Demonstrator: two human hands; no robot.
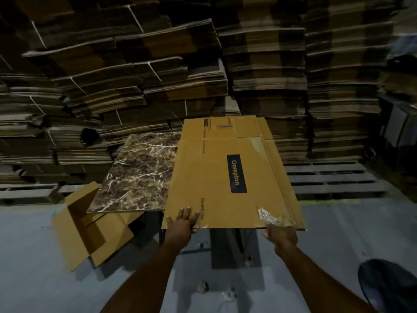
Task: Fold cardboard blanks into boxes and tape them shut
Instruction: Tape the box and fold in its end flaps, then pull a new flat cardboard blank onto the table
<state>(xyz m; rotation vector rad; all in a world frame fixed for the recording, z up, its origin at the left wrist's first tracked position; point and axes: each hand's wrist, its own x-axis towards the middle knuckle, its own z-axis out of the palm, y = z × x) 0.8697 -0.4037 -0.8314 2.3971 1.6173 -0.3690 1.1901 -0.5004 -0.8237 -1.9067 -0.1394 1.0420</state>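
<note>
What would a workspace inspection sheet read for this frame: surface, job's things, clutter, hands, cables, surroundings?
Surface: brown marble-patterned tabletop, right part covered by blanks.
Job's things: stack of flat tan cardboard blanks, blue Crompton label on top, overhanging the near edge; crumpled clear tape at its near right corner.
Clutter: open tan cardboard box on the grey floor at left; small pale scraps on the floor.
Hands: left hand flat on top of the stack; right hand grips the stack's near right corner, fingers hidden beneath.
Cables: nothing seen.
Surroundings: tall stacks of bundled flat cardboard; wooden pallets.
</note>
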